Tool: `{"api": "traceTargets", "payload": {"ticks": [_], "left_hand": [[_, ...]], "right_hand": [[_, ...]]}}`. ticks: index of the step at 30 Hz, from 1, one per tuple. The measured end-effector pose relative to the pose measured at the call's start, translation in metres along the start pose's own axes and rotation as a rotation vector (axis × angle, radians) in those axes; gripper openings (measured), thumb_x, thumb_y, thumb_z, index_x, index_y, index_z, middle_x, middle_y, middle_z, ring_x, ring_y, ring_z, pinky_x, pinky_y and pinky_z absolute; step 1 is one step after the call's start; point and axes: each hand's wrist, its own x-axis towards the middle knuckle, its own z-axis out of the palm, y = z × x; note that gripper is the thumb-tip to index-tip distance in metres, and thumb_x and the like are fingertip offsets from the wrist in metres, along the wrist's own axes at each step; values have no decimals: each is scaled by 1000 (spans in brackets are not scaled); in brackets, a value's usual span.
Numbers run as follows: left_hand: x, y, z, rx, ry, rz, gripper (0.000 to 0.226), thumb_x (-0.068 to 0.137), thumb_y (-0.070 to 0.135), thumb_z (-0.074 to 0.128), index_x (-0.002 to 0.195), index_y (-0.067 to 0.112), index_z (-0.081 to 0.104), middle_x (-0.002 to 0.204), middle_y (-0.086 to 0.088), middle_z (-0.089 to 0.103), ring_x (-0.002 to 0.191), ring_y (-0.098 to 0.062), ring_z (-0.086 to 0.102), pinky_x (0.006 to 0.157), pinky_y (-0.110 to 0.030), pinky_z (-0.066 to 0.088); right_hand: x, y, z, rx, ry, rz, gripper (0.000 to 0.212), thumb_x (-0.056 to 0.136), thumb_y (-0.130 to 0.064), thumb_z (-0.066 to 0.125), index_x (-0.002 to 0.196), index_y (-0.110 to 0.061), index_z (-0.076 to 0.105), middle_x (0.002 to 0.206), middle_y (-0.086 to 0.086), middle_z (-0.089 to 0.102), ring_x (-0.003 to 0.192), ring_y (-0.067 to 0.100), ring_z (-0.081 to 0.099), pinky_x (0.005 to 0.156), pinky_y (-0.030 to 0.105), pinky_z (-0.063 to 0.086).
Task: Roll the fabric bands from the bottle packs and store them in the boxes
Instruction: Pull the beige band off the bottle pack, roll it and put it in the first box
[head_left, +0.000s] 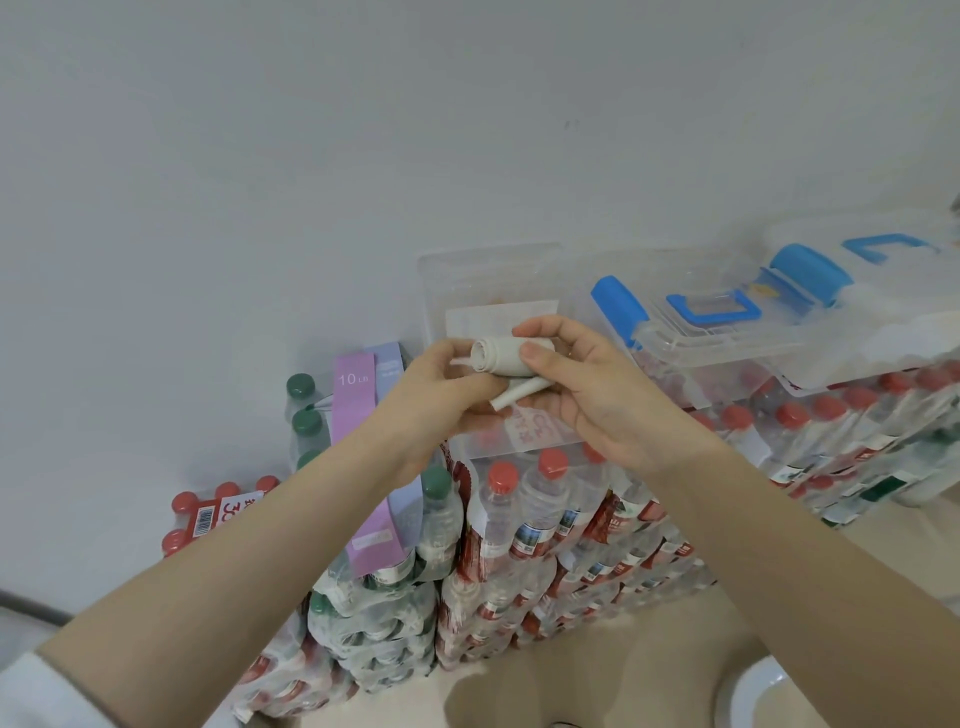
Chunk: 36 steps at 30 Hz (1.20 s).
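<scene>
Rolling step nearly done. Left hand (447, 384) and right hand (587, 395) both pinch white band (501, 358), rolled tight, loose tail hanging, just in front of open clear box (441, 291). Purple band (358, 447) waits left of box, on bottle packs (519, 519). Next, probably: wind tail in, drop roll in box.

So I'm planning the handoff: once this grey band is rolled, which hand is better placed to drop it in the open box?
Probably the right hand. It pinches the grey band from the side nearest the open box and the closed boxes. The left hand holds the roll's other end.
</scene>
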Motion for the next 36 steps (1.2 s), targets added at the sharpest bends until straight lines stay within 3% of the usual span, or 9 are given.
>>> {"api": "traceTargets", "payload": {"ticks": [4, 7, 13, 17, 21, 25, 29, 32, 36], "left_hand": [[-3, -1, -8, -186, -171, -56, 26, 86, 8, 53, 111, 7, 60, 97, -12, 69, 85, -23, 70, 86, -33, 53], [-3, 6, -13, -294, -153, -81, 33, 82, 26, 59, 107, 5, 61, 96, -16, 71, 86, -26, 70, 82, -32, 55], [0, 11, -13, -69, -67, -46, 18, 90, 19, 55, 98, 3, 59, 84, -10, 72, 76, -17, 71, 77, -25, 57], [3, 16, -12, 208, 43, 167, 10, 83, 10, 66, 91, 12, 61, 80, -5, 65, 69, -14, 67, 72, -23, 56], [13, 18, -13, 508, 122, 340, 21, 75, 12, 74, 87, 22, 60, 83, 3, 70, 72, -11, 68, 70, -25, 54], [27, 14, -23, 451, 202, 273, 41, 70, 16, 79, 102, 27, 56, 83, 8, 73, 76, -6, 67, 71, -19, 51], [38, 2, -26, 542, 330, 242, 55, 80, 25, 69, 129, 28, 44, 116, 8, 61, 104, -8, 54, 83, -14, 40], [44, -5, -34, 531, 466, 161, 54, 85, 27, 62, 134, 20, 40, 134, 2, 47, 121, -14, 44, 97, -24, 34], [44, -9, -42, 310, 425, -58, 45, 88, 23, 59, 130, 18, 43, 118, -5, 57, 93, -18, 58, 87, -32, 49]], "right_hand": [[1, 1, 2, -135, 4, -106, 19, 89, 0, 54, 98, -17, 55, 101, 4, 57, 84, 12, 63, 74, 22, 55], [1, 0, -3, -162, 29, -145, 28, 85, 7, 55, 97, -18, 54, 104, 0, 57, 90, 12, 61, 79, 23, 54], [-7, -2, 1, -438, -14, -210, 31, 80, 6, 62, 94, -22, 54, 108, 0, 59, 97, 13, 62, 83, 26, 52], [-4, -10, -4, -720, -29, -209, 35, 80, -18, 69, 110, -29, 54, 116, -8, 56, 103, 7, 59, 85, 21, 52], [17, -28, -6, -1062, -109, -268, 21, 85, -16, 64, 102, -27, 59, 103, -12, 59, 81, -1, 61, 69, 9, 47], [47, -27, -6, -1342, -234, -269, 19, 85, -22, 62, 103, -23, 58, 103, -7, 62, 86, 9, 61, 77, 28, 52], [82, -22, -5, -1458, -310, -187, 24, 82, -18, 64, 105, -15, 57, 102, -1, 61, 90, 17, 60, 78, 34, 53], [114, -7, -6, -1641, -424, -124, 24, 81, -14, 62, 104, -10, 56, 104, 9, 62, 87, 22, 57, 75, 35, 49], [139, 17, -1, -1665, -549, -48, 28, 79, -14, 64, 106, -8, 56, 106, 9, 60, 95, 25, 55, 78, 33, 45]]}}
